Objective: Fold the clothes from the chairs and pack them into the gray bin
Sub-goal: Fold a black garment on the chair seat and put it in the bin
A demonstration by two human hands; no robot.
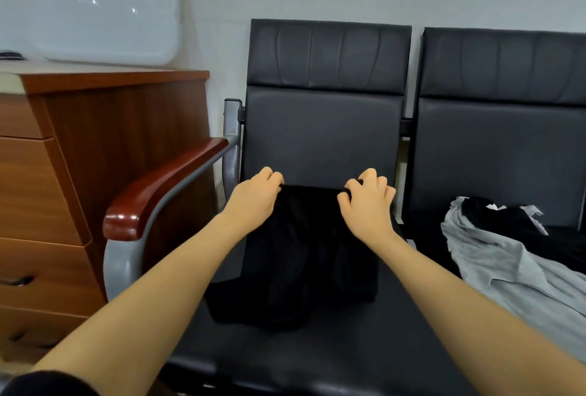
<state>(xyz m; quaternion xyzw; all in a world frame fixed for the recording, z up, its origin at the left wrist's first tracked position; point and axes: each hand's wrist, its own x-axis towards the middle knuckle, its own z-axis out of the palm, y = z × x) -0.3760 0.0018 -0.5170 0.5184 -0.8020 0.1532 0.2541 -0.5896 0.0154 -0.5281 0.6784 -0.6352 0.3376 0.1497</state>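
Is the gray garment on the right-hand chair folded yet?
Not folded. The gray garment lies crumpled and loosely spread across the right chair seat, partly over a black garment.

Garment (301,256) on left chair (323,129); clothes pile (507,256) on right chair (501,141); cabinet (95,154) left of chairs.

Head camera – looks forward and down, close over chair (320,141)

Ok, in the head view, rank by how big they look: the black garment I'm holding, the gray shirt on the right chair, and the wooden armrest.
1. Black garment
2. Gray shirt, partly cropped, so unsure
3. Wooden armrest
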